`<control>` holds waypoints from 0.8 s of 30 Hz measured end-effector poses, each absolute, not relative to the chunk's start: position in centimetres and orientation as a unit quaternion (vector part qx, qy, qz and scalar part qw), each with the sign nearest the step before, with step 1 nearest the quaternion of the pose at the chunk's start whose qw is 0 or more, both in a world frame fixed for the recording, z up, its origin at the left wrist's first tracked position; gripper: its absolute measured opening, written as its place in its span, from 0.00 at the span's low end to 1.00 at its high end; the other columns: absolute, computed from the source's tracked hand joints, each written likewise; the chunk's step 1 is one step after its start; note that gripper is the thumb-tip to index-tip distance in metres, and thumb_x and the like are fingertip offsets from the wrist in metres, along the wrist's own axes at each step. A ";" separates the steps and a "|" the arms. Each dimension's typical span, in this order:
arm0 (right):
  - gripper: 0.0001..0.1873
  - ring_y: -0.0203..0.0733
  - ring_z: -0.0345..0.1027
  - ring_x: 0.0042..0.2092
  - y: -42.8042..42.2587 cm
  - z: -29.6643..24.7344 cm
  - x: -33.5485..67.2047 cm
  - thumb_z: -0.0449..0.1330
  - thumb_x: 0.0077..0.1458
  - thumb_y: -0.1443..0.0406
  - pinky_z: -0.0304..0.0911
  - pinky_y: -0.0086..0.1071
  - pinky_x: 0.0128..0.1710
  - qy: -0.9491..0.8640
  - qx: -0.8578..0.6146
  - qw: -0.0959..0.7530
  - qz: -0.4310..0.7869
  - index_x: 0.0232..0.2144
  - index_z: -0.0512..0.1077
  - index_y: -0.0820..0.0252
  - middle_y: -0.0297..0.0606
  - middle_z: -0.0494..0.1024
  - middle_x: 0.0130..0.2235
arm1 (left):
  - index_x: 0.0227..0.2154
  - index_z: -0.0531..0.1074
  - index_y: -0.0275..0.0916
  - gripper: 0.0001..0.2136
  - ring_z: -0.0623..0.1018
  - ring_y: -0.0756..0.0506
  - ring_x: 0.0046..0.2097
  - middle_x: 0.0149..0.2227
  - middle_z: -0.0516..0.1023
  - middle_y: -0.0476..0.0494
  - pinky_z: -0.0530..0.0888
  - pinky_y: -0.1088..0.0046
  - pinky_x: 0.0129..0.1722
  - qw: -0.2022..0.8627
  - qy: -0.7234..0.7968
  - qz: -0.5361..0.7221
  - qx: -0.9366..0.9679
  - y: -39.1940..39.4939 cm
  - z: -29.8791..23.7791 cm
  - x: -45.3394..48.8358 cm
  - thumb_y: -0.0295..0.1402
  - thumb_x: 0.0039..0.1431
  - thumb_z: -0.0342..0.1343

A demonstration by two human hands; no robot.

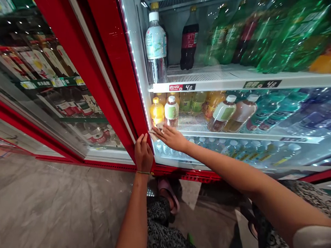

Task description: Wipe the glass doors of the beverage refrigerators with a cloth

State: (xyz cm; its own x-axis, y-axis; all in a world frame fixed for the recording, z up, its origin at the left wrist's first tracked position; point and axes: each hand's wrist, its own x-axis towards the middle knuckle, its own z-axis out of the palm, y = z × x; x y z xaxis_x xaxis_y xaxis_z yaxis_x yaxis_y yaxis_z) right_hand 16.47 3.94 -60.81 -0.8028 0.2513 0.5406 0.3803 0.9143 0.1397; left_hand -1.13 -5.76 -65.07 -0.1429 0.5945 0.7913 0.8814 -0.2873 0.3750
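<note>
My left hand (pixel 143 153) rests on the lower edge of the open red fridge door (pixel 114 67), fingers together and pressed flat against the frame. My right hand (pixel 169 137) reaches across to the front rail of the middle shelf (pixel 239 136), fingers stretched out and flat, touching the rail just below a yellow-capped orange drink bottle (pixel 157 113) and a white-capped bottle with a green label (pixel 172 112). Neither hand holds a bottle.
The top shelf (pixel 221 83) carries a tall clear bottle (pixel 155 42), a dark cola bottle (pixel 188 38) and several green bottles (pixel 274 27). Water bottles (pixel 240 151) fill the bottom shelf. A second closed fridge (pixel 48 82) stands to the left. Grey stone floor (pixel 53 213) lies below.
</note>
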 end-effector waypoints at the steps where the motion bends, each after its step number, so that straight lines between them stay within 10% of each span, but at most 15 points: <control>1: 0.31 0.45 0.60 0.69 3.5 -63.4 16.8 0.43 0.65 0.76 0.55 0.48 0.72 -0.951 -0.152 0.237 -0.130 0.68 0.59 0.59 0.42 0.64 0.70 | 0.66 0.63 0.37 0.22 0.68 0.41 0.65 0.61 0.69 0.32 0.67 0.59 0.66 0.143 -0.580 -0.484 -0.639 -5.9 -65.3 -1.2 0.30 0.73 0.40; 9: 0.28 0.35 0.79 0.50 1.3 -75.0 23.8 0.47 0.50 0.77 0.70 0.27 0.54 -0.968 -0.051 0.125 -0.210 0.47 0.78 0.57 0.34 0.84 0.46 | 0.66 0.63 0.40 0.22 0.70 0.40 0.64 0.61 0.69 0.31 0.68 0.58 0.65 0.149 -0.559 -0.472 -0.665 -5.6 -66.0 -0.2 0.30 0.73 0.41; 14: 0.32 0.42 0.70 0.62 3.3 -65.0 28.4 0.47 0.59 0.76 0.64 0.36 0.66 -0.951 -0.106 0.151 -0.248 0.64 0.67 0.63 0.42 0.73 0.64 | 0.67 0.62 0.39 0.23 0.67 0.39 0.66 0.62 0.67 0.28 0.69 0.55 0.64 0.207 -0.508 -0.471 -0.691 -4.3 -65.5 2.0 0.26 0.71 0.44; 18: 0.41 0.50 0.53 0.71 4.5 -51.5 31.8 0.50 0.62 0.75 0.54 0.61 0.69 -0.883 -0.235 0.262 -0.309 0.72 0.50 0.43 0.32 0.60 0.72 | 0.66 0.62 0.38 0.23 0.61 0.35 0.70 0.64 0.62 0.26 0.65 0.49 0.66 0.234 -0.476 -0.462 -0.710 -3.6 -64.9 4.9 0.25 0.69 0.47; 24: 0.25 0.56 0.60 0.63 7.2 -46.3 35.3 0.57 0.67 0.58 0.61 0.58 0.61 -0.781 -0.354 0.425 -0.291 0.65 0.66 0.46 0.41 0.70 0.62 | 0.64 0.66 0.41 0.22 0.60 0.36 0.70 0.63 0.65 0.29 0.63 0.51 0.67 0.220 -0.473 -0.463 -0.717 -3.2 -64.4 8.5 0.26 0.69 0.49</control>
